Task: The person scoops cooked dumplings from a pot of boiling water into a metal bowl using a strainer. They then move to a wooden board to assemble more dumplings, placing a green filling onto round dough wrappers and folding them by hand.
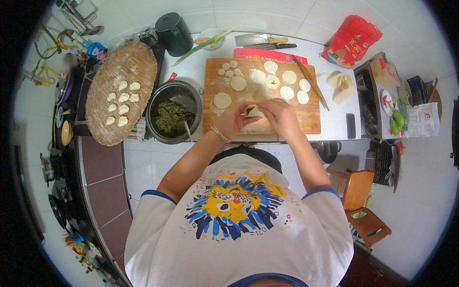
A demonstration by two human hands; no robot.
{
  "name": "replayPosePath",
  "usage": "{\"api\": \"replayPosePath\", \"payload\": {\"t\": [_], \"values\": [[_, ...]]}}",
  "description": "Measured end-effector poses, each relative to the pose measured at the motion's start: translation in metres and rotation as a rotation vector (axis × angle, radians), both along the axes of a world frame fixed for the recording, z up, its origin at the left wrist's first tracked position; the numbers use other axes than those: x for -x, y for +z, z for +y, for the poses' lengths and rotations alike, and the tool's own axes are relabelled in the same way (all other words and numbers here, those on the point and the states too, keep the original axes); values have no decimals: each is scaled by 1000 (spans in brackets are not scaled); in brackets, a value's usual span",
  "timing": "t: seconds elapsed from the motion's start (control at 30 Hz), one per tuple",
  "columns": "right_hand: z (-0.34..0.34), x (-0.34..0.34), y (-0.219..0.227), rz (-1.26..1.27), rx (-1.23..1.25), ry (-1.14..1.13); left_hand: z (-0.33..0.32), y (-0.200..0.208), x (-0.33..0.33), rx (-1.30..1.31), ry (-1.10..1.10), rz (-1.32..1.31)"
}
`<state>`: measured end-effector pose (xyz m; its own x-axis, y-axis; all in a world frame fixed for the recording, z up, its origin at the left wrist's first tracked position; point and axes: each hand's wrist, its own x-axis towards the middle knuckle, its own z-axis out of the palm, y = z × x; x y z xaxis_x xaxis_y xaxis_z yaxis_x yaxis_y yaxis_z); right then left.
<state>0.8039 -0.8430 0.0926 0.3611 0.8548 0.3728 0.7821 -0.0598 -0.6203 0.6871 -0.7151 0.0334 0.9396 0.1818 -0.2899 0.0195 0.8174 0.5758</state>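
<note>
Between my two hands, above the near edge of the wooden board (306, 122), is a folded dumpling (253, 111) with dark filling showing in its opening. My left hand (230, 119) cups it from the left, and the fingers of my right hand (281, 117) pinch its wrapper edge from the right. Several flat round wrappers (289, 77) lie on the board, with small dough pieces (229, 73) at its upper left. Left of the board stands a dark pot (154, 129) of chopped green filling (169, 117), a spoon (187, 130) leaning in it.
A round woven tray (103, 76) with several finished dumplings (123, 98) sits at the left. A rolling pin (311, 82) lies slanted across the board's right side. Behind are a cleaver (253, 39), a green onion (203, 45) and a dark kettle (173, 36). A phone (350, 125) rests at right.
</note>
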Motion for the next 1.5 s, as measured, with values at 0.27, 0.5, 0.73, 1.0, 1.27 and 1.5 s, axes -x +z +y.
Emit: {"api": "replayPosePath", "payload": {"t": [0.27, 0.5, 0.73, 1.0, 1.27, 1.5], "values": [[-16, -13, -11, 459, 5, -201, 5, 12, 6, 119, -15, -30], [-27, -3, -45, 1108, 44, -77, 4, 13, 6, 170, -13, -46], [-21, 3, -49, 1018, -30, -151, 0, 12, 6, 112, -20, -15], [-21, 13, -38, 573, 14, -269, -3, 8, 7, 61, -6, -3], [-18, 20, -19, 251, 29, -290, -6, 13, 8, -8, -3, -37], [-17, 18, -25, 35, -59, -235, -8, 7, 7, -50, -10, -21]]}}
